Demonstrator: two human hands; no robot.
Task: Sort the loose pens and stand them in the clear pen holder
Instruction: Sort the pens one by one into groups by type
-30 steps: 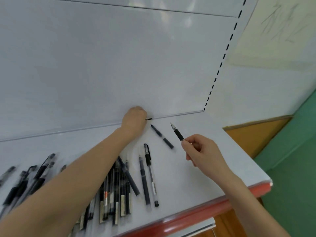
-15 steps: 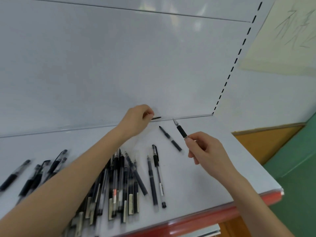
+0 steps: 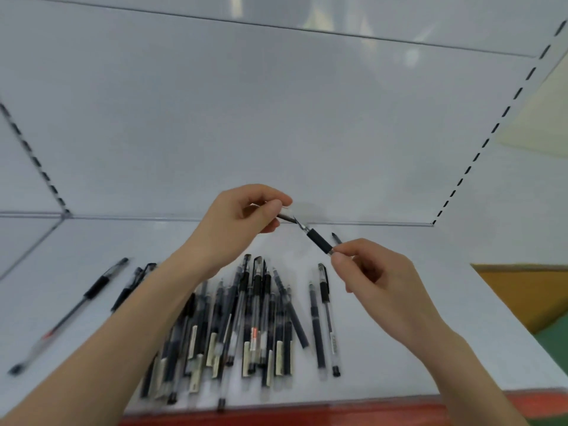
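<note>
My right hand [image 3: 373,282] pinches an uncapped black-grip pen [image 3: 318,241] by its barrel, tip pointing up and left. My left hand [image 3: 242,218] pinches a small clear pen cap [image 3: 285,215] right at that tip. Both hands hover above the white shelf [image 3: 415,302]. Below them lies a pile of several black gel pens [image 3: 246,321]. Two single pens [image 3: 322,321] lie just right of the pile. Another pen [image 3: 336,238] peeks out behind my right hand. No clear pen holder is in view.
Loose pens [image 3: 92,290] lie scattered on the shelf's left part. The shelf has a red front edge [image 3: 307,413] and a white back panel [image 3: 276,118] with slotted uprights. An orange and green surface [image 3: 528,290] shows past the shelf's right end.
My left hand lifted off the shelf's back edge with a cap and came to the pen tip. My right hand raised its pen toward it. The camera turned left.
</note>
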